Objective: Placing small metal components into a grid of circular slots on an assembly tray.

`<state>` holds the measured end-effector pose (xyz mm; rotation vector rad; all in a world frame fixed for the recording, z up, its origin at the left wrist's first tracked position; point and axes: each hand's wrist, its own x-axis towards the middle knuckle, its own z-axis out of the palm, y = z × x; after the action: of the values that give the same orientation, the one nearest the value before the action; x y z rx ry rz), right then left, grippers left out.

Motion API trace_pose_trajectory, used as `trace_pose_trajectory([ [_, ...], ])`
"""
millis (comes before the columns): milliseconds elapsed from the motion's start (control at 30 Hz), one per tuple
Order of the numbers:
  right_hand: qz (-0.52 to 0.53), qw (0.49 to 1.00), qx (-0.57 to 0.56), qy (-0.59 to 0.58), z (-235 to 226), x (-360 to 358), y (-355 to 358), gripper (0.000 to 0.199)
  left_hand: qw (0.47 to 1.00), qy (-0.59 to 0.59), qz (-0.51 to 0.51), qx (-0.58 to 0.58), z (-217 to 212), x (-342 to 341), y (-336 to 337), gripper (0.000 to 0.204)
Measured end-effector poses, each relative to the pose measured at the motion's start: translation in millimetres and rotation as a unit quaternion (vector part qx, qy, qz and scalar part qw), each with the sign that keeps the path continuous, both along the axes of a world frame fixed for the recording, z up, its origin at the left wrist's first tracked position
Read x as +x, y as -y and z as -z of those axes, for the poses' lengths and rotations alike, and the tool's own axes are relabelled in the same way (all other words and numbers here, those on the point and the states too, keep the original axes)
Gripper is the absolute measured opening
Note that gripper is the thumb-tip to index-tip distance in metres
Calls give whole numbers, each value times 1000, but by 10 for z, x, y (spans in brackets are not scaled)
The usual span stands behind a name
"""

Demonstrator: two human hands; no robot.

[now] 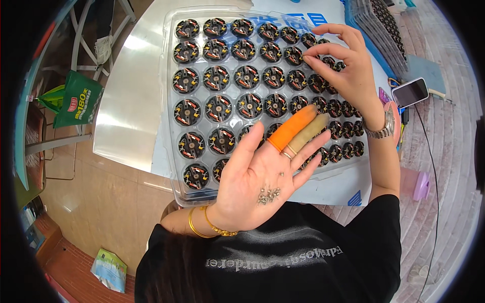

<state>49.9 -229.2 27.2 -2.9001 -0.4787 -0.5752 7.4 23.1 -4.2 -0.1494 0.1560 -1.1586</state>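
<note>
My left hand (257,187) lies palm up with its fingers stretched out. On its palm rests a small heap of tiny metal pieces (268,195), which look like little screws. An orange finger cot (293,129) and a tan one (308,135) cover two of its fingers. Over the right part of a clear plastic tray (171,151), my right hand (343,68) pinches thumb and forefinger together beside a round black component (293,56). Anything between those fingertips is too small to make out. Rows of similar components, with copper-coloured and yellow parts, fill the tray's round pockets.
Stacked trays (379,35) stand at the far right. Near them lie a phone (410,93) with a black cable (429,146) and a purple-lidded cup (422,185). A green bag (78,98) hangs left of the metal tabletop (126,101).
</note>
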Motion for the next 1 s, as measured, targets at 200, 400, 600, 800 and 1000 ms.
trace_pose_trajectory([
  [200,-13,1000,-15,-12,14,24,-23,15,1000,5,-5,-3,18,-2,12,70],
  [400,-30,998,-60,9,-15,-36,-29,16,1000,13,-22,-12,29,-8,23,71],
  [600,-22,998,-52,15,28,-7,-49,14,999,11,-28,-19,21,-15,12,68],
  [800,-9,998,-40,45,73,16,-7,7,999,15,-36,-23,33,-18,11,68],
  [1000,-15,999,-37,27,58,8,8,15,999,12,-40,-22,26,-8,11,68],
])
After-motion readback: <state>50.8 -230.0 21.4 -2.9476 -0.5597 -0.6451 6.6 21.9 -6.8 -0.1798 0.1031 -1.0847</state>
